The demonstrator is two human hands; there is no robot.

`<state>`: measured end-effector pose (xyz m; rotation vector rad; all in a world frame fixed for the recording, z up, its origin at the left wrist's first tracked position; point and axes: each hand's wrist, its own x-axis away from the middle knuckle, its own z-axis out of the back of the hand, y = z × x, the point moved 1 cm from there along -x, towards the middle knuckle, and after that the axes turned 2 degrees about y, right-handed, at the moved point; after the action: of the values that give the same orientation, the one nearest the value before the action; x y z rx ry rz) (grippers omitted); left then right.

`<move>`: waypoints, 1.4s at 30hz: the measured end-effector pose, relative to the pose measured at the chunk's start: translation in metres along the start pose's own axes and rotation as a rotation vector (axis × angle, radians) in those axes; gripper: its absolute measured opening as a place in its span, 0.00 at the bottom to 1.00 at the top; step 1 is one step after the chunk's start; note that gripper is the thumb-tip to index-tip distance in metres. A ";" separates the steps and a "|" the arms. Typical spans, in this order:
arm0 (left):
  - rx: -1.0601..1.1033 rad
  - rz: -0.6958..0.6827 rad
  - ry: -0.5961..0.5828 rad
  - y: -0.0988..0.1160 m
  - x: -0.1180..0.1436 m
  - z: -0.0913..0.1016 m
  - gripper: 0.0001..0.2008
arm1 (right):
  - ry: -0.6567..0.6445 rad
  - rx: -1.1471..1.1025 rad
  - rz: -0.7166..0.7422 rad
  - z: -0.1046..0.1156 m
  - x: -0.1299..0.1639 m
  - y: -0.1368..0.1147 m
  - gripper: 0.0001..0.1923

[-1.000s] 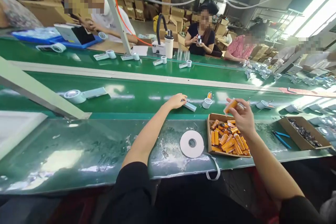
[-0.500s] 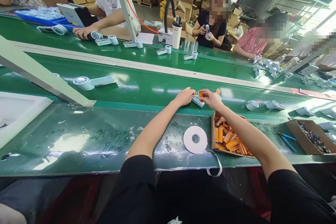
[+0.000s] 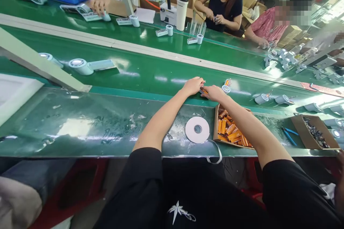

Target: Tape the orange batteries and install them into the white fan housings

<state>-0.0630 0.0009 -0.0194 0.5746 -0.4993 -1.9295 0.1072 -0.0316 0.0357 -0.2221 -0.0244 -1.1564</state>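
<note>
My left hand (image 3: 194, 86) is closed around a pale blue handheld fan housing, which is mostly hidden by my fingers. Fingers of my right hand (image 3: 215, 93) grip an orange battery (image 3: 204, 91) and press it down against that housing. Both hands meet over the near edge of the green conveyor belt (image 3: 150, 75). Just right of them, another fan (image 3: 226, 88) lies with an orange battery and wires showing. Below my right forearm a cardboard box (image 3: 215, 125) holds many orange batteries (image 3: 233, 134).
A roll of white tape (image 3: 197, 130) lies on the bench, its loose end hanging over the edge. Blue-handled pliers (image 3: 289, 136) lie beside a box of small dark parts (image 3: 315, 132). More fans (image 3: 80, 66) rest along the belt. A metal post (image 3: 45, 61) slants at left. Co-workers sit opposite.
The battery has come down onto the housing, with my right hand now flatter and closer to my left. The head view has tilted downward. A co-worker opposite has lowered their hands.
</note>
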 end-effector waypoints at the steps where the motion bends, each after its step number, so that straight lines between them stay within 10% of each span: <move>1: 0.006 0.013 -0.001 0.002 -0.002 0.001 0.12 | 0.006 -0.006 0.019 0.001 0.002 -0.004 0.20; 7: -0.017 0.072 0.041 0.024 0.014 0.012 0.15 | 0.135 -0.099 0.111 0.029 0.051 -0.004 0.24; 10: -0.047 -0.115 0.039 0.037 0.078 0.013 0.18 | 0.208 -0.154 0.111 0.037 0.117 0.022 0.21; 13: -0.051 -0.443 -0.220 0.043 0.175 0.006 0.25 | 0.334 -0.304 0.114 0.020 0.209 0.057 0.18; 19: -0.213 -0.430 -0.094 0.048 0.277 0.008 0.24 | 0.626 -0.674 -0.070 -0.036 0.337 0.059 0.08; 24: -0.182 -0.448 0.334 0.086 0.274 0.018 0.21 | 0.278 -0.976 -0.042 -0.040 0.328 -0.015 0.27; 27: -0.163 -0.465 0.412 0.100 0.273 0.017 0.17 | -0.026 -0.971 0.173 -0.038 0.313 -0.047 0.20; 34: -0.047 -0.094 0.555 0.061 0.286 -0.002 0.23 | -0.320 -0.415 0.422 -0.055 0.311 -0.040 0.16; 42: -0.073 -0.023 0.589 0.048 0.302 -0.034 0.21 | 0.245 -0.282 0.187 -0.021 0.274 0.033 0.17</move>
<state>-0.1202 -0.2975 -0.0704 1.0535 -0.0454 -1.6830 0.2466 -0.2711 0.0459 -0.3237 0.3701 -0.9913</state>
